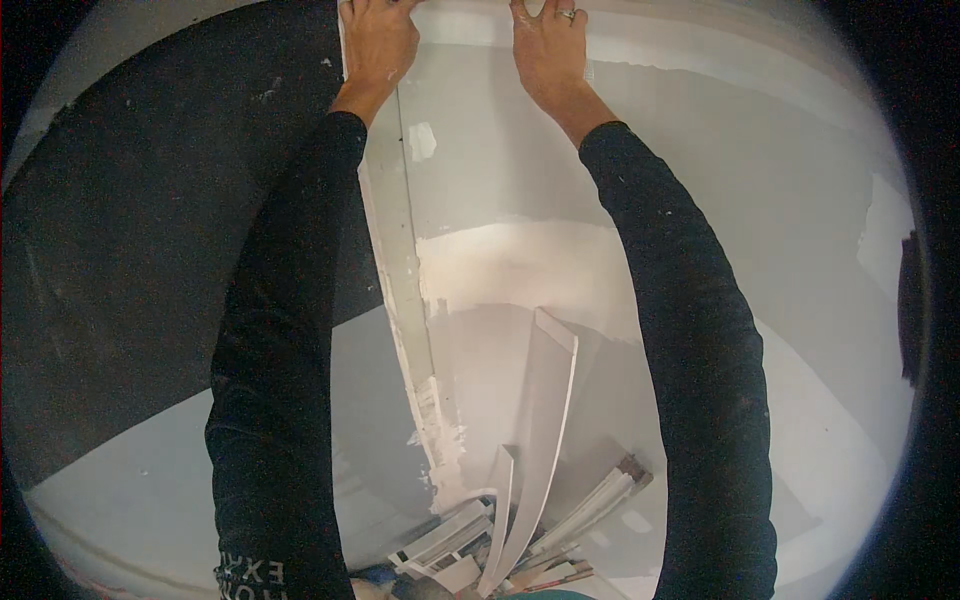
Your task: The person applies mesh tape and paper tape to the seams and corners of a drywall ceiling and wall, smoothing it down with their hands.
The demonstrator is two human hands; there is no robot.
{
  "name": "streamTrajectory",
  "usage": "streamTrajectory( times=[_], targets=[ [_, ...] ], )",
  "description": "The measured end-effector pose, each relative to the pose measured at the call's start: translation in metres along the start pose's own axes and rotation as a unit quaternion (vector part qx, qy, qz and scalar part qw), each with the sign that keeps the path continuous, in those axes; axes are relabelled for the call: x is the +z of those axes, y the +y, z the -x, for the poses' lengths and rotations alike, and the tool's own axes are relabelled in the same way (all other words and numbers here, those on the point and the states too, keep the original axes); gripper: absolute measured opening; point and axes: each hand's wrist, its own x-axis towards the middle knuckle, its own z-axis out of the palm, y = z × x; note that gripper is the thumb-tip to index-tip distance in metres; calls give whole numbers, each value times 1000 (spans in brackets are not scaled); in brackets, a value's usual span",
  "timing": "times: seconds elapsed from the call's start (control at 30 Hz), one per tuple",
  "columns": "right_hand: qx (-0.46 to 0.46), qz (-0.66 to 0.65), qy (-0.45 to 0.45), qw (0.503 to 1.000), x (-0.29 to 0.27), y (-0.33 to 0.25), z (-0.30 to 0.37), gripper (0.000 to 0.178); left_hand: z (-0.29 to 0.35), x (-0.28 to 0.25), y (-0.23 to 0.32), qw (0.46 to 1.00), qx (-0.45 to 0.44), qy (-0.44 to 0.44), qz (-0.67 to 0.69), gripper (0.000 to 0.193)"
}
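Both my arms reach up a pale wall to the upper edge of the view. My left hand (379, 42) is at the top of the wall's vertical edge (398, 240), its fingers bent and cut off by the frame. A little to the right, my right hand (553, 50), with a ring on one finger, bends its fingers at a white band (462, 24) running along the top. Whatever the fingers grip there is mostly outside the picture. Rough whitish filler lines the vertical edge, and a smeared filler patch (520, 262) crosses the wall between my arms.
A dark surface (150, 230) fills the left side, with a light grey area below it. Down at the bottom, two long white strips (540, 420) stand upright against the wall beside a heap of trim offcuts (455, 540). A dark object (909, 310) shows at the far right.
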Motion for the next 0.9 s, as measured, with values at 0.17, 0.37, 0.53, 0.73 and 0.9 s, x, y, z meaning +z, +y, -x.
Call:
streamTrajectory(
  times=[0.17,0.37,0.53,0.73,0.9],
  targets=[
    [-10,26,0,1000,11,-7,-1,61,-1,-1,1,1000,-14,-8,9,30],
    [-18,24,-6,1000,10,-14,-5,60,2,1,-3,1000,-13,7,18,28],
    [-21,-40,-25,999,0,-26,-3,57,2,1,-1,998,17,49,30,29],
    [-47,-64,3,997,7,-30,-7,57,3,5,-8,998,-1,38,48,26],
    [-64,-115,38,991,23,-32,-9,59,4,4,-4,989,6,59,134,33]
  ],
)
